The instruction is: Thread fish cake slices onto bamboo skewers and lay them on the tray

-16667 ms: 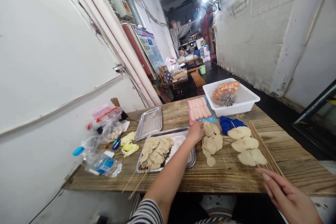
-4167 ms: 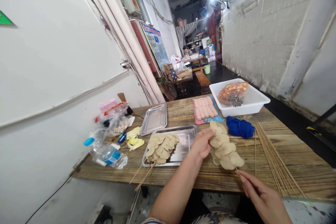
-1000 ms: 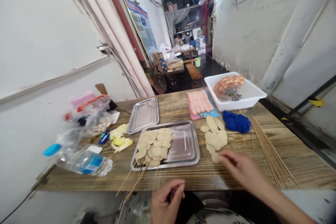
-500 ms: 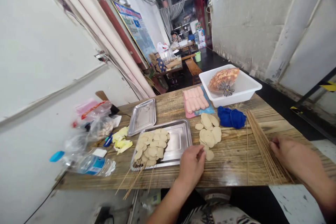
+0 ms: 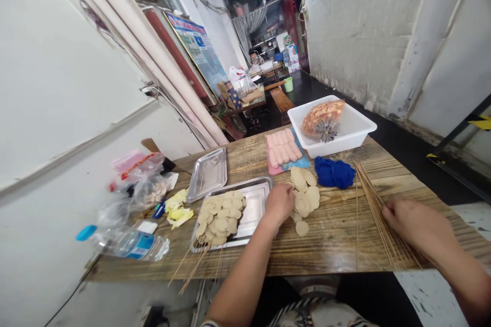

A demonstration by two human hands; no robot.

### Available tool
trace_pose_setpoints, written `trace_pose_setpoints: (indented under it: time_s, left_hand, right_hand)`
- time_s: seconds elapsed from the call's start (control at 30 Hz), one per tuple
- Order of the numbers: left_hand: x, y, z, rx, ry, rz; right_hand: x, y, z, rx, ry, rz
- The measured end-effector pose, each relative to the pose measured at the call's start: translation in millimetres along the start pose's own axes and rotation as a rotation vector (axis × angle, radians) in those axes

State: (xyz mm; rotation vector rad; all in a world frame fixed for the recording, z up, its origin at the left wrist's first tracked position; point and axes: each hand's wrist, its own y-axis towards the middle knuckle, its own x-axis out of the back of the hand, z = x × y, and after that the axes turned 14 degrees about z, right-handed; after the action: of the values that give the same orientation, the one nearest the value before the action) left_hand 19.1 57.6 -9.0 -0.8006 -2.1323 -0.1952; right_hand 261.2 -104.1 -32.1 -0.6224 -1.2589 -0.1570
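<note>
My left hand (image 5: 280, 204) is at the pile of loose slices (image 5: 309, 199), fingers bent; I can't tell whether they grip one. The slices overlap too much to count. My right hand (image 5: 416, 222), fingers curled, is at the bundled skewers (image 5: 376, 217), its grip unclear; one lone skewer (image 5: 357, 230) lies left of them. I have two metal trays: the nearer tray (image 5: 260, 202) bears skewered slices (image 5: 222, 214), sticks jutting past its rim, while the farther tray (image 5: 208, 173) shows bare metal. Wood shows between pile and lone skewer, down to the table's (image 5: 326, 253) near edge.
</note>
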Motion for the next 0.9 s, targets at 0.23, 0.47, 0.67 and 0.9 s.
trace_pose_setpoints:
  time_s: [0.23, 0.47, 0.67, 0.9]
  left_hand:
    - [-0.8, 12, -1, 0.020, 0.036, 0.065]
    - [-0.6, 46, 2, 0.042, 0.135, 0.000]
    - [-0.5, 79, -1, -0.067, 0.303, 0.029]
    - [-6.0, 108, -11, 0.053, 0.282, 0.086]
  right_hand:
    - [2, -3, -4, -0.010, 0.105, 0.016]
    - [-5, -7, -12, -0.079, 0.241, -0.045]
    - [-13, -9, -20, -0.101, 0.367, -0.093]
    - [-18, -12, -21, -0.106, 0.486, -0.145]
